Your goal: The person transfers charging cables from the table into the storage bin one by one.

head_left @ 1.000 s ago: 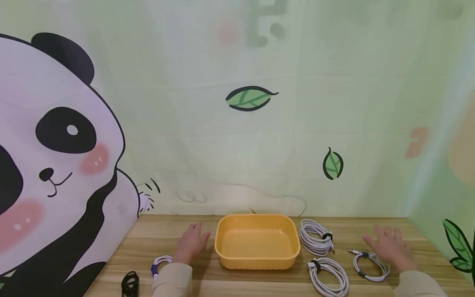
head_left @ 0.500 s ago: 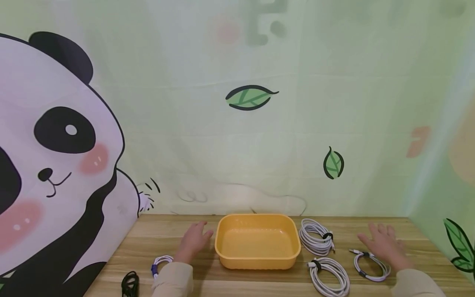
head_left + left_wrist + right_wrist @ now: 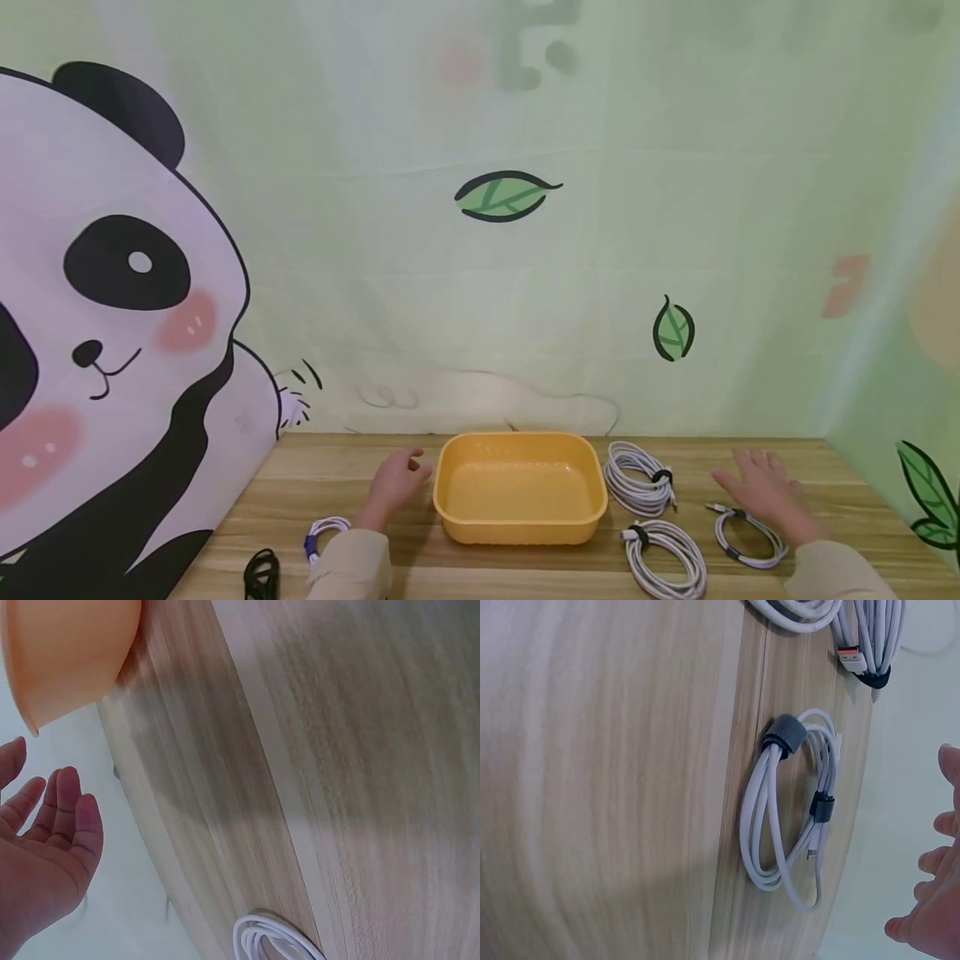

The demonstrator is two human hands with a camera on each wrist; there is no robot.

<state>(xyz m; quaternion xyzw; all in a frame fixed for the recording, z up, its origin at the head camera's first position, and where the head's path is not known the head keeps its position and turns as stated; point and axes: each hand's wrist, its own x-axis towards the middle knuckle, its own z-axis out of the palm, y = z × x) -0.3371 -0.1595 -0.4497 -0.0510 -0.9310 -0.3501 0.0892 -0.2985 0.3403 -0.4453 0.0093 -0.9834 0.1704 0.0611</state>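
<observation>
My left hand (image 3: pixel 396 485) hovers beside the left end of a yellow plastic bin (image 3: pixel 521 532), fingers loosely bent and holding nothing. In the left wrist view the bin's wall (image 3: pixel 71 660) rises just above those fingertips. Over the right part of the table my right hand (image 3: pixel 765 487) is spread, palm down, with nothing in it. Nearest to it lies a small coiled white charging cable (image 3: pixel 750 563), bound with dark straps. Its loops (image 3: pixel 751 825) show apart from the fingers in the right wrist view.
Two thicker white cable coils, a back one (image 3: pixel 622 492) and a front one (image 3: pixel 693 560), lie right of the bin. A white cable with a blue strap (image 3: pixel 311 546) and a black cable (image 3: pixel 261 575) lie at left. A panda-printed backdrop (image 3: pixel 420 292) stands behind the table.
My right hand has drifted left, toward the coils. The left hand has shifted slightly right toward the bin, its fingers bending a little more. Bin and cables stay put.
</observation>
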